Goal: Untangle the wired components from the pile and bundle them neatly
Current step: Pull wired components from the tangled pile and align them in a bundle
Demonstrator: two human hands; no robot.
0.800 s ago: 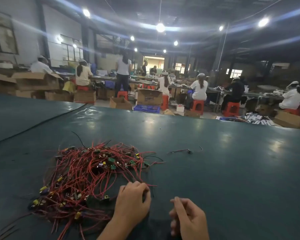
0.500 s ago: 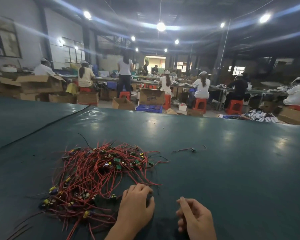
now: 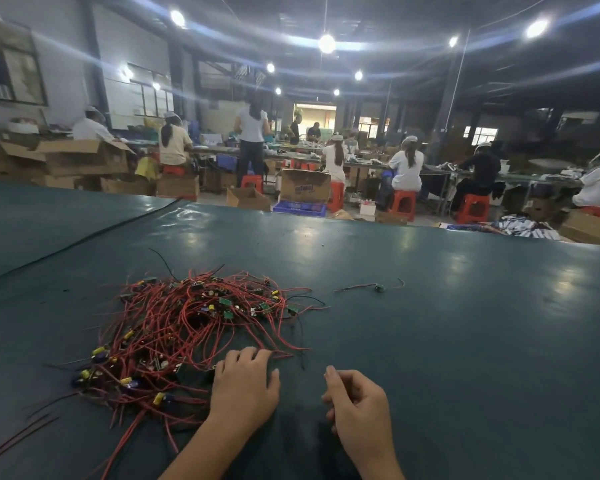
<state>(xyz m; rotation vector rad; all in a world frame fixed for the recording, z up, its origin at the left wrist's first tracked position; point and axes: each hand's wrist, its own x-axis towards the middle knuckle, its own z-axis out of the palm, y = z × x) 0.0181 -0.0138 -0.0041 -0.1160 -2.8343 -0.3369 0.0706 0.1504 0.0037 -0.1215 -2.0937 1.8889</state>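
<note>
Head camera: the best way is to pick one red wire at the edge and pull it slowly (fast pulls make knots tighter). The wire pile (image 3: 187,327) lies on the green table (image 3: 430,323). The left hand (image 3: 245,386) touches its near edge with bent fingers; I cannot tell if it pinches a wire. The right hand (image 3: 357,407) sits beside, loosely curled and empty.

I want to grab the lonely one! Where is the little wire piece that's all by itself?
In the head view, the lone wired piece lies on the green table, right of the red wire pile and apart from it.
</note>
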